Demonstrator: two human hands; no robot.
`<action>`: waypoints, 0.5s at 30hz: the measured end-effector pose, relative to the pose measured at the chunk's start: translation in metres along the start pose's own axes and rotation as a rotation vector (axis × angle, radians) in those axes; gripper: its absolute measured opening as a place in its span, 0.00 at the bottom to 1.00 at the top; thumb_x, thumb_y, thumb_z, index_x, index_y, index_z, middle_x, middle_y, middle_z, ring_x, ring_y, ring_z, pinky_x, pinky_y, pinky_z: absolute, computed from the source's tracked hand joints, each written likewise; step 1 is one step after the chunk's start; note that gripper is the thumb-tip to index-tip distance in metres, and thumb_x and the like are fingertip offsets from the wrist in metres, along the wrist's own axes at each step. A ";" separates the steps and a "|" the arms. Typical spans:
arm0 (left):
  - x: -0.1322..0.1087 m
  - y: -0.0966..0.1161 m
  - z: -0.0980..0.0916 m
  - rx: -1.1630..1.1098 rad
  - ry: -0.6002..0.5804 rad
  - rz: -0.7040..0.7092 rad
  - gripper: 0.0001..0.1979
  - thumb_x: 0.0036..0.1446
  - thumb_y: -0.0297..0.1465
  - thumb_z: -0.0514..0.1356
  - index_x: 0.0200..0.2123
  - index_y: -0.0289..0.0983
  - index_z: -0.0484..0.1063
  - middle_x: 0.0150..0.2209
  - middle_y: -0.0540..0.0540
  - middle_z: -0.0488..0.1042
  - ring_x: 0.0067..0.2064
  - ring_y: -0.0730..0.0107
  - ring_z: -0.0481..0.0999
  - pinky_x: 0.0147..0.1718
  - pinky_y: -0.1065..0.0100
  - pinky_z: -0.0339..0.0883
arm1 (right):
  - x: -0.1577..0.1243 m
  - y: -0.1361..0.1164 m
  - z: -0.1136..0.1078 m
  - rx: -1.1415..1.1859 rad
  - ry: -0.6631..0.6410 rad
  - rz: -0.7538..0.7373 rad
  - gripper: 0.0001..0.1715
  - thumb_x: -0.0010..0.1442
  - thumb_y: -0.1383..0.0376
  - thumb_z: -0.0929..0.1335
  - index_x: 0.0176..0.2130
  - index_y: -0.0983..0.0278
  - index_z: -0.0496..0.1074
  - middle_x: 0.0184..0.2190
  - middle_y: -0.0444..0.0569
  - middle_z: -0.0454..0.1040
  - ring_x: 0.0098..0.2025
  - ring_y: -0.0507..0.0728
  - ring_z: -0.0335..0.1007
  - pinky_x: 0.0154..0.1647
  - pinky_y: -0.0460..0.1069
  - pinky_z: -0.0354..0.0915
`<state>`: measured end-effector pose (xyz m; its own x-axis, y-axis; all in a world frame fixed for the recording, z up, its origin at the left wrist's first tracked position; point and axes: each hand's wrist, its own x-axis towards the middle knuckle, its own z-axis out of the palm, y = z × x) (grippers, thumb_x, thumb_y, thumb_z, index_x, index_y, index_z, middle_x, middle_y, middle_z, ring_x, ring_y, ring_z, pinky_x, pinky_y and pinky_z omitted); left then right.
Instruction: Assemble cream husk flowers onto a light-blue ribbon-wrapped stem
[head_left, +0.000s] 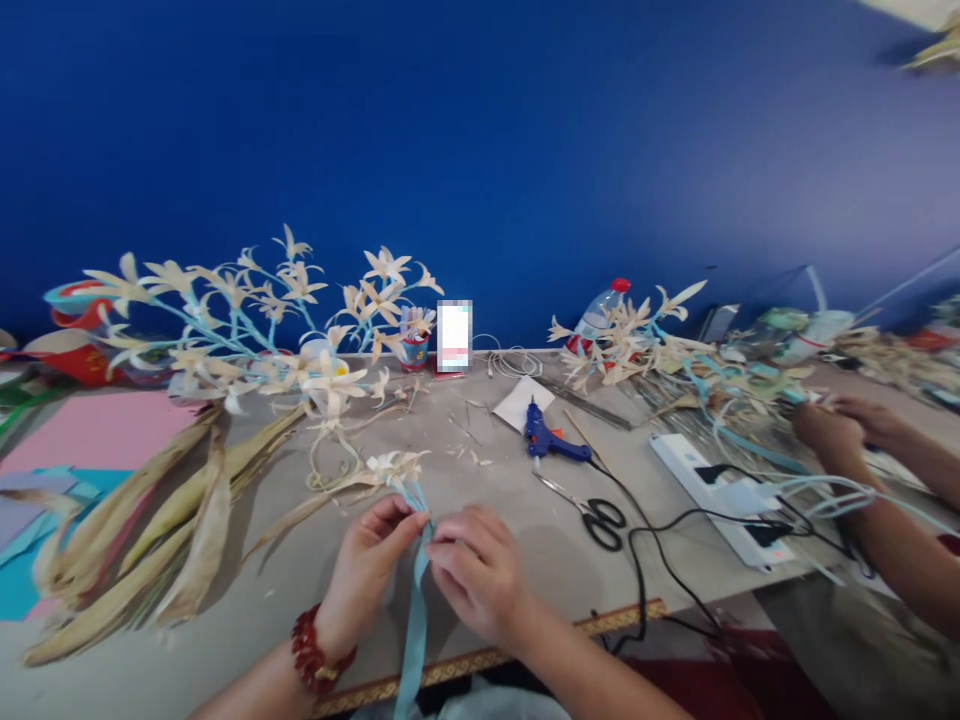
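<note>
Near the front edge of the table, my left hand (380, 545) pinches the blue-wrapped stem of a pale husk flower (397, 467). My right hand (476, 570) is closed close beside it, fingers on a light blue ribbon strip (414, 625). The strip hangs from between my hands down past the table edge. Beyond my fingers, the flower's cream petals point away from me. Just what lies under my fingertips is partly hidden.
Right of my hands lie black-handled scissors (592, 515), a blue glue gun (551, 435) and a white power strip (716, 500) with black cables. Dried husks (169, 520) and finished flower branches (255, 310) are on the left. At far right, a co-worker's hands (832, 430) handle blue strips.
</note>
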<state>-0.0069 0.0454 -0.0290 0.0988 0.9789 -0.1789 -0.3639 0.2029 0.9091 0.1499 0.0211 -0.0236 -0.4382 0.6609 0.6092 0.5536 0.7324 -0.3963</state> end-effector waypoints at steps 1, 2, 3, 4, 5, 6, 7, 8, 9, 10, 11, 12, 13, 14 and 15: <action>0.000 -0.001 -0.001 -0.003 0.005 -0.013 0.06 0.46 0.30 0.68 0.28 0.36 0.76 0.27 0.50 0.76 0.31 0.71 0.71 0.35 0.71 0.65 | 0.001 0.002 -0.004 0.008 -0.046 -0.019 0.14 0.59 0.70 0.64 0.44 0.55 0.69 0.38 0.49 0.75 0.38 0.58 0.69 0.42 0.55 0.66; 0.001 -0.002 -0.002 -0.010 0.015 -0.030 0.06 0.45 0.31 0.69 0.29 0.36 0.76 0.27 0.50 0.76 0.30 0.71 0.71 0.34 0.71 0.65 | 0.002 0.006 -0.010 0.009 -0.083 -0.029 0.16 0.59 0.70 0.64 0.46 0.55 0.69 0.40 0.49 0.75 0.40 0.58 0.69 0.44 0.55 0.66; 0.001 -0.003 -0.003 -0.019 0.029 -0.046 0.07 0.45 0.31 0.69 0.29 0.36 0.76 0.27 0.50 0.76 0.30 0.72 0.71 0.34 0.72 0.65 | 0.003 0.013 -0.018 -0.005 -0.105 -0.015 0.17 0.59 0.69 0.64 0.48 0.55 0.68 0.42 0.49 0.74 0.41 0.58 0.69 0.45 0.55 0.65; 0.002 -0.004 -0.004 -0.030 0.041 -0.063 0.08 0.44 0.32 0.69 0.29 0.36 0.76 0.27 0.50 0.76 0.30 0.72 0.71 0.32 0.72 0.65 | 0.004 0.024 -0.027 -0.038 -0.107 0.022 0.19 0.58 0.69 0.64 0.49 0.55 0.67 0.43 0.50 0.74 0.43 0.59 0.69 0.47 0.56 0.65; 0.003 -0.005 -0.005 -0.042 0.049 -0.075 0.09 0.44 0.32 0.70 0.29 0.36 0.77 0.27 0.50 0.76 0.29 0.73 0.71 0.32 0.73 0.65 | 0.004 0.038 -0.038 -0.093 -0.084 0.090 0.20 0.58 0.69 0.64 0.50 0.55 0.66 0.44 0.50 0.74 0.44 0.60 0.68 0.48 0.57 0.64; 0.004 -0.005 -0.005 -0.053 0.057 -0.084 0.09 0.43 0.32 0.70 0.29 0.36 0.77 0.27 0.50 0.76 0.29 0.73 0.71 0.31 0.74 0.65 | 0.004 0.055 -0.051 -0.173 -0.068 0.206 0.20 0.58 0.69 0.64 0.50 0.56 0.66 0.45 0.51 0.73 0.47 0.61 0.67 0.50 0.58 0.63; 0.004 -0.005 -0.005 -0.062 0.060 -0.088 0.10 0.42 0.32 0.71 0.29 0.36 0.77 0.27 0.50 0.76 0.29 0.74 0.71 0.31 0.74 0.65 | 0.003 0.074 -0.063 -0.271 -0.039 0.319 0.19 0.58 0.69 0.63 0.49 0.58 0.67 0.46 0.53 0.72 0.50 0.62 0.65 0.53 0.59 0.61; 0.005 -0.006 -0.005 -0.068 0.059 -0.088 0.10 0.41 0.32 0.71 0.28 0.36 0.77 0.27 0.50 0.76 0.29 0.74 0.71 0.31 0.75 0.65 | 0.002 0.095 -0.075 -0.378 -0.057 0.443 0.19 0.57 0.69 0.63 0.50 0.60 0.67 0.49 0.55 0.70 0.53 0.63 0.63 0.55 0.60 0.59; 0.005 -0.006 -0.005 -0.070 0.056 -0.087 0.10 0.41 0.32 0.71 0.28 0.36 0.77 0.27 0.51 0.76 0.29 0.75 0.71 0.31 0.75 0.65 | 0.000 0.115 -0.085 -0.471 -0.119 0.555 0.21 0.56 0.69 0.63 0.51 0.62 0.66 0.52 0.56 0.67 0.54 0.64 0.61 0.54 0.59 0.59; 0.005 -0.006 -0.005 -0.068 0.049 -0.089 0.10 0.41 0.32 0.71 0.28 0.36 0.76 0.27 0.51 0.76 0.29 0.75 0.71 0.31 0.75 0.65 | -0.002 0.133 -0.094 -0.499 -0.142 0.603 0.22 0.55 0.70 0.63 0.51 0.66 0.66 0.53 0.60 0.66 0.54 0.66 0.61 0.53 0.59 0.59; 0.006 -0.006 -0.004 -0.064 0.044 -0.092 0.10 0.41 0.32 0.71 0.27 0.36 0.76 0.26 0.51 0.76 0.28 0.75 0.71 0.31 0.75 0.65 | -0.004 0.149 -0.100 -0.507 -0.163 0.622 0.23 0.52 0.70 0.64 0.50 0.69 0.67 0.54 0.63 0.65 0.54 0.67 0.62 0.53 0.60 0.59; 0.006 -0.006 -0.004 -0.060 0.043 -0.095 0.10 0.41 0.33 0.71 0.27 0.36 0.77 0.26 0.51 0.76 0.28 0.75 0.71 0.30 0.75 0.65 | -0.007 0.162 -0.104 -0.508 -0.192 0.631 0.23 0.50 0.70 0.65 0.48 0.69 0.68 0.54 0.63 0.65 0.53 0.67 0.62 0.53 0.59 0.59; 0.006 -0.006 -0.004 -0.056 0.043 -0.098 0.10 0.41 0.33 0.71 0.28 0.36 0.77 0.26 0.51 0.76 0.29 0.75 0.71 0.31 0.75 0.65 | -0.009 0.172 -0.106 -0.501 -0.221 0.631 0.23 0.49 0.70 0.66 0.47 0.68 0.69 0.53 0.61 0.66 0.53 0.67 0.63 0.54 0.58 0.58; 0.006 -0.006 -0.004 -0.055 0.044 -0.099 0.10 0.41 0.33 0.71 0.28 0.36 0.77 0.26 0.51 0.76 0.29 0.74 0.71 0.31 0.75 0.65 | -0.012 0.179 -0.107 -0.491 -0.245 0.628 0.22 0.48 0.70 0.66 0.45 0.67 0.70 0.52 0.60 0.68 0.52 0.66 0.64 0.54 0.57 0.58; 0.006 -0.006 -0.004 -0.058 0.046 -0.098 0.10 0.41 0.33 0.71 0.28 0.36 0.77 0.26 0.51 0.76 0.29 0.74 0.71 0.31 0.75 0.66 | -0.014 0.183 -0.106 -0.480 -0.266 0.623 0.21 0.47 0.69 0.66 0.44 0.66 0.70 0.50 0.58 0.69 0.51 0.65 0.64 0.54 0.56 0.57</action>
<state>-0.0080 0.0498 -0.0372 0.0945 0.9542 -0.2837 -0.4082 0.2971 0.8632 0.3325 0.1291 -0.0318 -0.0709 0.9831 0.1688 0.9659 0.1099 -0.2343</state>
